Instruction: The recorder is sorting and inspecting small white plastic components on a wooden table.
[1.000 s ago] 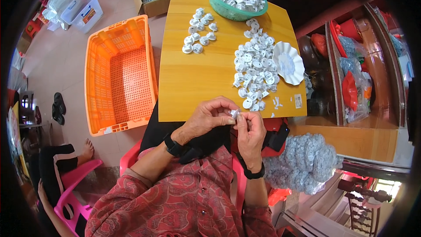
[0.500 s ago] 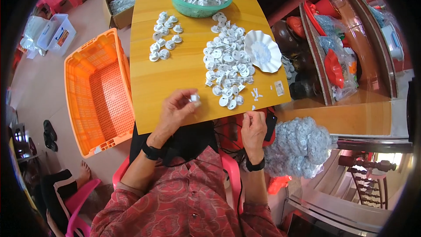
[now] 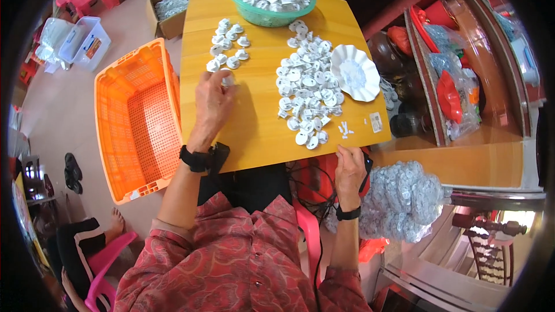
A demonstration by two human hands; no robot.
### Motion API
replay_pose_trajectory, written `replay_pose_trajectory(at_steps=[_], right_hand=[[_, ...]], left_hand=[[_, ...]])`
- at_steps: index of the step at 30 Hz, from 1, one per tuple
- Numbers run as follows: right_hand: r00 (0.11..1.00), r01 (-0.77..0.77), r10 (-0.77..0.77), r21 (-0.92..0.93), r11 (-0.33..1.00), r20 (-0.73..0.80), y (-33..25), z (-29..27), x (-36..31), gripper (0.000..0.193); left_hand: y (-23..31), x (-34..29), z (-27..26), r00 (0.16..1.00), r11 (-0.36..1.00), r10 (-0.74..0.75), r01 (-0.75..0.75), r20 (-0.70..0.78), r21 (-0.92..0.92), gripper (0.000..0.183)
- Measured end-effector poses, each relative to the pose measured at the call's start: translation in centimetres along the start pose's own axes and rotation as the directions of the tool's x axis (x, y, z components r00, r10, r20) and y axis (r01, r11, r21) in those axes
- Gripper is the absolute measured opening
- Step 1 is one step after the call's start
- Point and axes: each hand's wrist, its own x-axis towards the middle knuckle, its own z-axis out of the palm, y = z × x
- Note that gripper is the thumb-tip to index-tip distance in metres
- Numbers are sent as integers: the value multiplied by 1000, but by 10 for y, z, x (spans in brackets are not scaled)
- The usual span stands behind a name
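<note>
My left hand (image 3: 211, 104) reaches over the left part of the table, its fingers closed on a small white round plastic part (image 3: 228, 81). Just beyond its fingertips stands a loose group of the same white parts (image 3: 232, 36). At the table's front right edge my right hand (image 3: 350, 174) is closed in a pinch; whatever is between the fingertips is too small to make out. Close to it lie several tiny white slivers (image 3: 345, 129). A large heap of white round parts (image 3: 309, 81) covers the table's right middle, beside a white scalloped dish (image 3: 372, 84) holding small pale pieces.
A green basket (image 3: 272, 18) piled with white parts stands at the table's (image 3: 248, 133) far edge. Left of the table is an orange crate (image 3: 104, 138). A bulging clear bag of parts (image 3: 402, 199) sits at right, below a shelf (image 3: 425, 75). Another person's foot (image 3: 117, 219) shows lower left.
My left hand has moved forward and left with the white part, from near the front edge to the small group. My right hand stays pinched at the front edge. The whole view has shifted slightly.
</note>
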Motion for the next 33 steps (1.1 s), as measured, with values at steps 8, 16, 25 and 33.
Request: replay_pose_trajectory(at_steps=[8,16,25,33], right_hand=[[1000,12,-11,51,999,-24,8,3,-1,11],[919,-382,385,411,828,79,15,12,-12,13],[799,-555,476,757,346,368,-14,-12,-8,14],[857,-499,324,803,326,401,-63,-24,-8,12]], left_hand=[[-3,25,5,997,988,-20,30,-73,149,31],[-20,33,13,996,977,20,-1,-87,213,39],[19,-4,8,990,988,108,-96,-93,122,37],[78,-116,37,760,776,6,406,649,-483,16]])
